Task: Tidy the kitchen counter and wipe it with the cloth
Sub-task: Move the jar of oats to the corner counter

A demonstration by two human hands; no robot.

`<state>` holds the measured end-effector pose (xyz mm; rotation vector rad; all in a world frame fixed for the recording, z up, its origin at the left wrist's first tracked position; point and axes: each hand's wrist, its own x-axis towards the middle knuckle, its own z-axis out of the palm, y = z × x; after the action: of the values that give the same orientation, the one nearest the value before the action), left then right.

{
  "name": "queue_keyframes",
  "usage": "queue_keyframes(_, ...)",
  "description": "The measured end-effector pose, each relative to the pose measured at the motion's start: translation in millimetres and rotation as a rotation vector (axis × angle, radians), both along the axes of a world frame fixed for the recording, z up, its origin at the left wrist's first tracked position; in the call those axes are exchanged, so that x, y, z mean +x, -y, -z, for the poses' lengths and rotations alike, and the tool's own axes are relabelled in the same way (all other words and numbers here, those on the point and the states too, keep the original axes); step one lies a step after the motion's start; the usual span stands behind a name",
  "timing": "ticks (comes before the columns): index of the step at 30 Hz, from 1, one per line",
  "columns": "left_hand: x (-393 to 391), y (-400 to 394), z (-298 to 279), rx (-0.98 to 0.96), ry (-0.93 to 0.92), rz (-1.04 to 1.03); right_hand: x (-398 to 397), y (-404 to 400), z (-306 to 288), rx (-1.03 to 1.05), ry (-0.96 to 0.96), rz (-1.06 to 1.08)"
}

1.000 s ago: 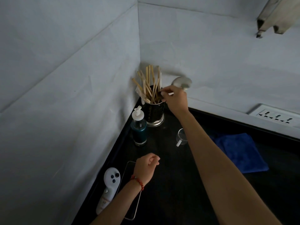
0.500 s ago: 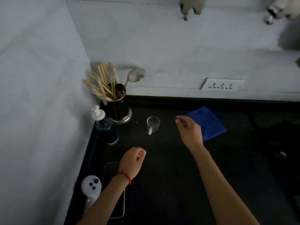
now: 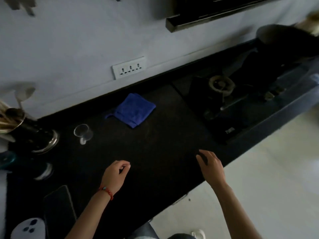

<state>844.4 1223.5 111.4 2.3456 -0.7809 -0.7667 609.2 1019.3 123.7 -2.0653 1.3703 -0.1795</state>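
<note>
A black table (image 3: 155, 152) runs diagonally from the lower left of the frame to the upper right, against a pale wall (image 3: 77, 49).

The blue cloth (image 3: 133, 110) lies folded on the table a little left of centre, close to the wall and below the socket (image 3: 128, 67). Neither hand touches it; both are well apart from it, lower in the frame.

The left hand (image 3: 115, 175), with a red bracelet (image 3: 106, 192) at the wrist, sits low and centre-left over the table. Its grip is narrow: the fingers are curled loosely inward and hold nothing.

The right hand (image 3: 211, 167) is to the lower right of centre, near the table's front edge. Its grip is wide, the fingers spread and nearly straight, holding nothing. Whether the fingertips touch the surface cannot be told.

A glass cup (image 3: 82, 133) stands on the table to the left of the cloth. Further left, at the frame's edge, is a metal holder (image 3: 34, 135) with wooden sticks (image 3: 5, 121) in it, blurred. A phone (image 3: 59, 207) lies flat at lower left, with a white device (image 3: 28, 228) beside it at the bottom edge.

A stove (image 3: 222, 100) with a round burner (image 3: 221, 85) is set into the table at the right. A dark pan (image 3: 284, 38) sits in the upper right corner, blurred.
</note>
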Motion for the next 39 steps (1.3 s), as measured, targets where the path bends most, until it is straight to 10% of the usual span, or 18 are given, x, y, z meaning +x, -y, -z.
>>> queue_keyframes(15, -278, 228, 3, -0.144, -0.035, 0.408, -334, 62, 38, 0.109, 0.091, 0.559)
queue_keyframes(27, -407, 373, 51, 0.149, -0.041, 0.786, -490, 72, 67, 0.262, 0.120, 1.098)
queue_keyframes(39, -514, 579, 78, 0.328, -0.128, 0.863, -600, 260, 53, 0.287, 0.171, 1.274)
